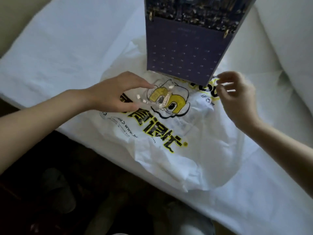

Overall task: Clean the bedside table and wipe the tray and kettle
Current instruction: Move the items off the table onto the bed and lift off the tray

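My left hand (116, 94) holds a clear see-through cup-like object (159, 95) between thumb and fingers, just above a white plastic bag (177, 150) printed in yellow and black. The bag lies spread on a white bed sheet (67, 48). A dark blue calendar-like card box (184, 53) stands upright on the bag's far edge. My right hand (237, 99) hovers by the box's lower right corner with its fingers curled and blurred. Something small and shiny shows at its fingertips, and I cannot tell whether it pinches it. No tray, kettle or bedside table is in view.
A white pillow (288, 39) lies at the right. The bed's edge runs diagonally from left to lower right. Below it is dark floor with a slipper (55, 189) and my legs (186, 221).
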Tool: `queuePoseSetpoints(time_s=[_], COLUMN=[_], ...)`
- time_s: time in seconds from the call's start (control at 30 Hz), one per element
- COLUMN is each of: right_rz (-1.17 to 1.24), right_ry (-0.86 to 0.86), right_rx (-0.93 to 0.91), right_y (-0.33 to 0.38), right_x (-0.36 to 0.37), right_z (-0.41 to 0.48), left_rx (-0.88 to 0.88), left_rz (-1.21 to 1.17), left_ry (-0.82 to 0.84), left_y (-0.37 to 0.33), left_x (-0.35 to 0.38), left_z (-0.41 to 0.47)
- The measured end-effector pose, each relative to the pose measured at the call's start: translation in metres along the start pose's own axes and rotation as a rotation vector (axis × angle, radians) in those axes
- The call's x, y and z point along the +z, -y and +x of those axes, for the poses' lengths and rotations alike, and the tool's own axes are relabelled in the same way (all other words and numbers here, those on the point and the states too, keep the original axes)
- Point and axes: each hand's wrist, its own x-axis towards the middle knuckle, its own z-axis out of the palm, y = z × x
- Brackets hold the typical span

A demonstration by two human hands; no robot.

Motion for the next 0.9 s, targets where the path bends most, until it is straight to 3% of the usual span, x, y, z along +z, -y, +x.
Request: queuePoseSetpoints(time_s=[0.2, 0.4, 0.57, 0.9], right_rz=[-0.155, -0.352, -0.478, -0.486], right_ry=[0.322, 0.528, 0.654, 0.893], right_rx=[-0.327, -0.570, -0.788, -0.996], right_y=[0.059, 0.126, 0.175, 0.235], right_x=[0.021, 0.063, 0.111, 0.245], right_z=[-0.079, -0.180, -0.277, -0.429], left_rx=[-0.149, -0.524, -0.766, -1.168], left_rz=[0.095, 0.330, 0.297, 0.203], left_ry=[-0.109, -0.102, -0.149, -0.388], left_y=[-0.061, -0.116, -0.143, -0.149], left_x=[0.020, 0.054, 0.095, 0.192], left_z=[-0.096, -0.236, -0.360, -0.566])
